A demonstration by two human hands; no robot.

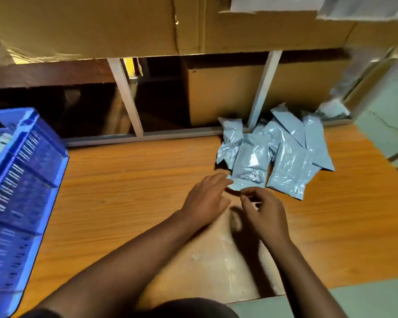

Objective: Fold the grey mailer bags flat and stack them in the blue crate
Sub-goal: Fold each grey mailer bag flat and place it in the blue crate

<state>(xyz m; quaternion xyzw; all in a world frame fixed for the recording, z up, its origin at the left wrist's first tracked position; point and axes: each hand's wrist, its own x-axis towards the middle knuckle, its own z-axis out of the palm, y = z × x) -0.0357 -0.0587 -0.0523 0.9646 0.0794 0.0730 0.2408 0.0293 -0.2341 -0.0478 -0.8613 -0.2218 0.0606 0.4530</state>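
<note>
Reaching toward the far right: both hands sit mid-table, at the near edge of a loose pile of crinkled pale grey-blue plastic mailer bags (278,152) heaped at the far right of the orange wood-grain table (124,180). Nearest bag (251,166) lies with its long axis running near-to-far, its near end tapering into a flap that points at the hands. Left hand (207,198): fingers extended and relaxed, tips touching or just beside that flap's left corner; contact cannot be confirmed through motion blur. Right hand (264,210): fingers curled, thumb and forefinger drawn together just beside the flap's near edge; whether they pinch plastic or nothing I cannot tell. Both hands roughly equally near, the right slightly closer to the pile. Blue slatted plastic crate (21,180) stands at the left edge, well apart, pale contents showing inside. Judgement: the pick draws the bag nearward, and stacking then means crossing leftward over the table.
</note>
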